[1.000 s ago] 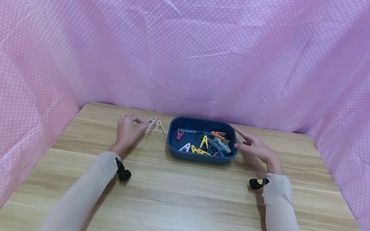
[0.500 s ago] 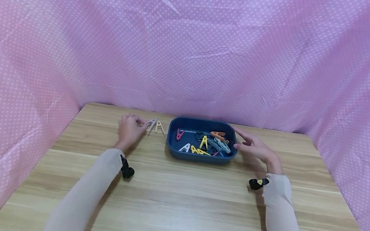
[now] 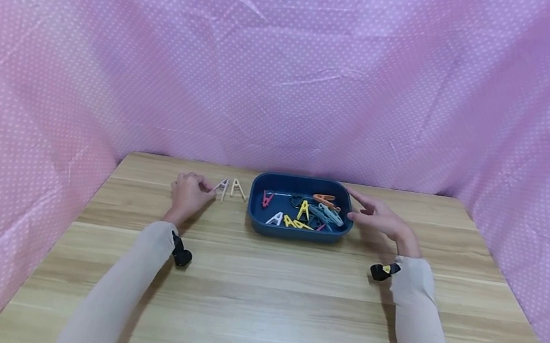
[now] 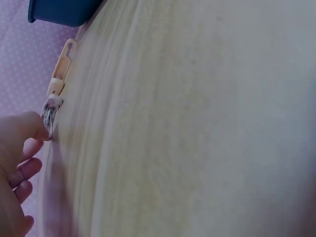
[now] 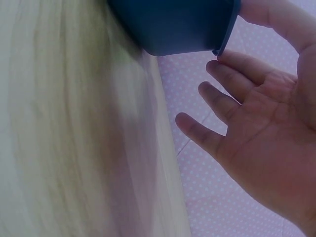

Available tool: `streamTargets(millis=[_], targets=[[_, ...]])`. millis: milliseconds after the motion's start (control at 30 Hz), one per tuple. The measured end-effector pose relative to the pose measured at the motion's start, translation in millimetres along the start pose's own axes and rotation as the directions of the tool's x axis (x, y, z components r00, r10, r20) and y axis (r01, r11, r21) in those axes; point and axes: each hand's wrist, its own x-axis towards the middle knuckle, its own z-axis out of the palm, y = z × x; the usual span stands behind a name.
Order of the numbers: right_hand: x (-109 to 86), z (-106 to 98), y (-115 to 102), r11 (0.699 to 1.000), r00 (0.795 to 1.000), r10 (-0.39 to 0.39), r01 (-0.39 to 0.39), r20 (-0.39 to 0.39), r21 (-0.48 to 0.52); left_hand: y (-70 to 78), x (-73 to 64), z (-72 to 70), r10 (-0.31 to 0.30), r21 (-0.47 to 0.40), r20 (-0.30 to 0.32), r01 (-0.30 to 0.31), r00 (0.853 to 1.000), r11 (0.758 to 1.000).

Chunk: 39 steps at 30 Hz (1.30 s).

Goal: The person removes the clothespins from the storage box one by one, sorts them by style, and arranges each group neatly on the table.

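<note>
My left hand (image 3: 189, 196) pinches one handle of a pale lilac clothespin (image 4: 50, 110) that stands on its legs near the table's back edge. Just right of it stands a cream clothespin (image 3: 235, 184), end to end with the lilac one in the left wrist view. A dark blue plastic bin (image 3: 292, 233) is to the right of both. At the bin's right end, my right hand (image 3: 380, 219) touches the rim with thumb and index fingertips, its fingers spread and mostly straight.
Inside the bin lie a red clothespin (image 3: 267, 199), a white clothespin (image 3: 275, 218), an orange clothespin (image 3: 324, 198), and several yellow and light blue ones. Wooden tabletop (image 3: 274, 305) stretches out in front. A pink dotted cloth (image 3: 291, 77) hangs behind and at both sides.
The lilac clothespin has shifted slightly and now stands more upright, a small gap left of the cream one in the head view. My right hand and the bin hold their place.
</note>
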Motion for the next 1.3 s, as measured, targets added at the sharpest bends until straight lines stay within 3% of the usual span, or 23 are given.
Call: streamTargets(millis=[367,733,1300], targets=[[0.7,-1.1,2.3,1.0,1.0,-0.015,0.015,0.016,0.002,-4.1,-4.5,-3.5,0.04,-0.035,0.109,-0.036,0.993,0.999],[-2.4,-5.9,0.2,1.0,0.998,-0.03,0.029,0.047,0.008,-5.1,-5.9,-5.3,0.068,-0.035,0.109,-0.065,0.992,0.997],[-2.4,-5.2,-3.2,0.997,0.996,-0.046,0.05,0.076,-0.052,-6.2,-6.3,-5.8,0.059,-0.04,0.118,-0.055,0.991,0.998]])
